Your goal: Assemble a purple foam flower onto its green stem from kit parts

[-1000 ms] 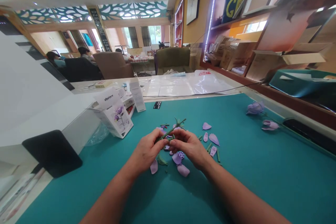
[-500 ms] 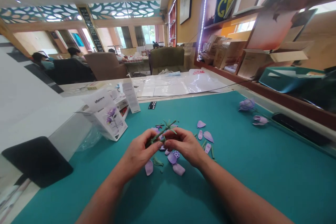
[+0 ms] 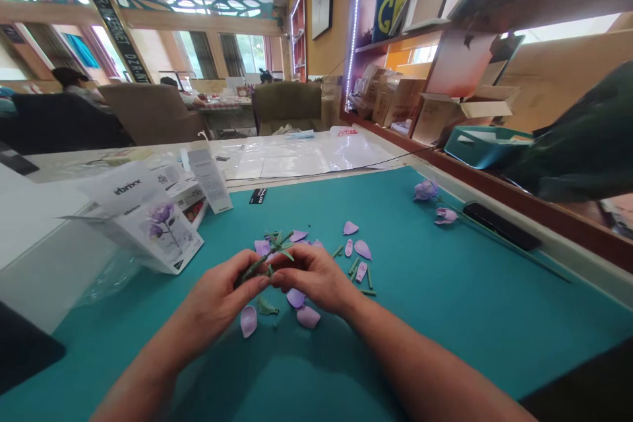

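My left hand (image 3: pixel 220 297) is closed around a green toy flower stem (image 3: pixel 256 265), which slants up to the right and ends in narrow green leaves (image 3: pixel 281 245). Thumb and fingers of my right hand (image 3: pixel 316 277) pinch a small green piece (image 3: pixel 270 270) at the stem's side; its exact shape is hidden. Below the hands lie lilac petals (image 3: pixel 248 322) and a green leaf part (image 3: pixel 268 306). More petals (image 3: pixel 362 250) and short green stem pieces (image 3: pixel 369 274) are scattered to the right of my right hand.
A flower-pictured box (image 3: pixel 168 234) stands at the left beside clear plastic wrap. A black card (image 3: pixel 258 196) lies at the mat's back edge. Far right, an assembled lilac flower (image 3: pixel 425 190) rests by a long black object (image 3: pixel 502 225). People sit in the background.
The view has turned to the right, so everything appears shifted left. Both hands keep the same grip on the stem and the small piece.
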The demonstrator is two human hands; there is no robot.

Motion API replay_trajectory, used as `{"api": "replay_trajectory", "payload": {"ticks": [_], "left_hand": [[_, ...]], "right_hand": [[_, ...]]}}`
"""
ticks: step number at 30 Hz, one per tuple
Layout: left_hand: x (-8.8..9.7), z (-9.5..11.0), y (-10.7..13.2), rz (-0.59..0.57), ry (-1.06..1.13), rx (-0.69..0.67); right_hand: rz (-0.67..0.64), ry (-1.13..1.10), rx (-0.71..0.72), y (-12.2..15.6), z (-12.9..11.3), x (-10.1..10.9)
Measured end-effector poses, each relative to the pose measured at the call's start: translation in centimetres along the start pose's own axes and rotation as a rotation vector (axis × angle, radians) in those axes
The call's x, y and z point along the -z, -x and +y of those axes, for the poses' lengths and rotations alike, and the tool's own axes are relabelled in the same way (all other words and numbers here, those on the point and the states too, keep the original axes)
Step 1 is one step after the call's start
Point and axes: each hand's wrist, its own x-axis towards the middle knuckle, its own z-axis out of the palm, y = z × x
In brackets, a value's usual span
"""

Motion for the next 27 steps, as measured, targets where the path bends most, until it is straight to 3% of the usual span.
{"api": "replay_trajectory", "payload": {"ticks": [2, 6, 9, 12, 17, 24, 27], "left_hand": [[0.3, -0.2, 0.0, 0.033, -0.001, -0.015], [1.0, -0.7, 0.0, 0.121, 0.011, -0.004], [1.3, -0.5, 0.0, 0.115, 0.047, 0.026], [1.3, 0.0, 0.2, 0.087, 0.086, 0.068], [1.2, 0.2, 0.3, 0.093, 0.076, 0.103], [1.0, -0.6, -0.1, 0.121, 0.079, 0.037], [1.2, -0.9, -0.1, 0.138, 0.046, 0.003]], "right_hand": [[0.056, 0.105, 0.040, -0.3, -0.4, 1.5], [0.340, 0.466, 0.106, -1.2, -0.9, 6.4], [0.509, 0.716, 0.070, -1.5, -0.8, 9.8], [0.529, 0.801, 0.054, -1.5, -0.4, 11.6], [0.538, 1.006, 0.005, -1.3, -0.4, 12.7], [0.578, 1.284, -0.164, 0.1, -1.9, 15.0], [0.560, 1.342, -0.214, 0.5, -2.0, 15.1]]}}
